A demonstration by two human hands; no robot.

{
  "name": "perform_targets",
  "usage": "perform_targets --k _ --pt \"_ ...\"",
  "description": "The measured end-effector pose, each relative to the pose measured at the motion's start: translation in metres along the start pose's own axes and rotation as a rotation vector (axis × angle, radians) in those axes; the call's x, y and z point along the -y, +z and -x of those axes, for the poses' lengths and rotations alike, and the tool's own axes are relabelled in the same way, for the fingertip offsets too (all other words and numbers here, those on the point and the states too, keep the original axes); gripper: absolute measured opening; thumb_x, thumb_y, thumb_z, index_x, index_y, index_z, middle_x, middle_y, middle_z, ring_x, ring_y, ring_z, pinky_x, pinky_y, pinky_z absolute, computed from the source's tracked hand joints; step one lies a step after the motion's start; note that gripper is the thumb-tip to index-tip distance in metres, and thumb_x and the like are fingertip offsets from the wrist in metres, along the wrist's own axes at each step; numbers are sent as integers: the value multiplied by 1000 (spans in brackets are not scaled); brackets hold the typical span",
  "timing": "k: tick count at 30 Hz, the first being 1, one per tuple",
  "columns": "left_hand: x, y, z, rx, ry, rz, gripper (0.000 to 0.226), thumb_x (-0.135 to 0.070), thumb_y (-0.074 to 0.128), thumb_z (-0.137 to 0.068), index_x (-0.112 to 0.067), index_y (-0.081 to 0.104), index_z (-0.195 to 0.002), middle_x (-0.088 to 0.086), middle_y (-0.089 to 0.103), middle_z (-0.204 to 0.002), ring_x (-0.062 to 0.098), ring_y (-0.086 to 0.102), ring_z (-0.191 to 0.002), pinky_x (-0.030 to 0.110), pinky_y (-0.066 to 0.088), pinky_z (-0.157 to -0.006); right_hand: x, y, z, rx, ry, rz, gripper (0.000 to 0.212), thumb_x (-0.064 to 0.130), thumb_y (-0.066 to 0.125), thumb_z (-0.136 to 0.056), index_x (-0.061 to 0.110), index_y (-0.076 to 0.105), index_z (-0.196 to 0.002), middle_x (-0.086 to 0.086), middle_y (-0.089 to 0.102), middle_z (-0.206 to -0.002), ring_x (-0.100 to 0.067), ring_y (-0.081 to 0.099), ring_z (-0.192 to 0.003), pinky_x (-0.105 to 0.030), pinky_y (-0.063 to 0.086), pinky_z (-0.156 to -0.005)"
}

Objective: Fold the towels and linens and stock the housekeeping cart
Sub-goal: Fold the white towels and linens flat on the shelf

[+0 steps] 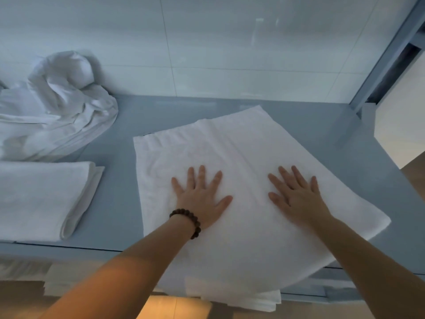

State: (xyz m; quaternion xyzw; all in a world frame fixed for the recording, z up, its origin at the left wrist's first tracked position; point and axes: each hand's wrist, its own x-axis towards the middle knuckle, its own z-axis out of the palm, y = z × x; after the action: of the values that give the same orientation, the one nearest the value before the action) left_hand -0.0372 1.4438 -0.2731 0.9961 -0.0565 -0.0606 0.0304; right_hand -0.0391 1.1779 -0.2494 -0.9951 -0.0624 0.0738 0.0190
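My left hand (202, 201) lies flat, palm down, on the large white terry-cloth towel (230, 153). Its fingers (202, 174) are straight and spread apart, with the thumb out to the right. My right hand (297, 199) lies flat on the same towel, fingers straight and fanned, thumb turned in toward the left hand. Neither hand pinches or curls round anything; both simply press on the cloth. The hands are near each other but apart, with a strip of towel showing between the thumbs. A dark wooden bead bracelet (187, 221) sits round my left wrist, and both forearms are bare.

The towel is spread on the smooth grey-blue surface (299, 116), turned a little askew. Its far corner points toward the white tiled wall (207, 42), and its near edge hangs over the front lip toward me. Under that overhang some layered white cloth edges (253, 298) show, but I cannot tell what they rest on.

To the left, apart from the spread towel, a folded white towel (41, 199) lies flat near the front edge, its rounded fold facing right. Just behind it a crumpled heap of white linen (57, 107) sits close to the wall. At the far right corner a grey-blue metal post (388, 58) rises from the surface.
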Motion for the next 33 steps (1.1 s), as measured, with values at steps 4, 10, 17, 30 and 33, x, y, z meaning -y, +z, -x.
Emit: perform_targets --k 4,10,17,30,33 --pt "17 -6 -22 11 109 -21 82 -84 -3 -74 -49 -11 -147 -3 -15 -161 27 -15 -147 68 -8 -109 1 14 7 13 92 -7 63 67 3 -89 46 -9 -148 14 -14 -159 -17 -15 -147 -56 -4 -116" --pt "16 -28 -37 28 46 -22 88 -81 20 -82 -35 -2 -153 5 -12 -162 29 -14 -147 63 -10 -113 51 25 49 5 368 -104 70 65 5 -91 32 -12 -150 0 -15 -160 -30 -15 -146 -67 -4 -110" --pt "-28 8 39 -27 50 50 82 -82 -5 -75 -45 -9 -148 1 -10 -162 33 -14 -146 68 -16 -103 68 28 51 -61 111 -30 67 69 -2 -86 44 -11 -148 7 -12 -160 -25 -16 -146 -67 -8 -109" --pt "7 7 35 10 -68 24 77 -79 -10 -76 -47 -16 -146 -5 -17 -160 29 -17 -146 69 -12 -106 54 20 23 -20 1 -11 67 70 -4 -85 45 -12 -147 10 -17 -159 -17 -16 -146 -59 -8 -114" --pt "52 1 48 60 -153 39 80 -80 -6 -76 -45 -21 -146 -6 -22 -159 25 -19 -146 62 -8 -113 31 27 49 -13 187 -35 73 73 -4 -83 41 -12 -149 7 -16 -159 -20 -15 -147 -54 -5 -116"
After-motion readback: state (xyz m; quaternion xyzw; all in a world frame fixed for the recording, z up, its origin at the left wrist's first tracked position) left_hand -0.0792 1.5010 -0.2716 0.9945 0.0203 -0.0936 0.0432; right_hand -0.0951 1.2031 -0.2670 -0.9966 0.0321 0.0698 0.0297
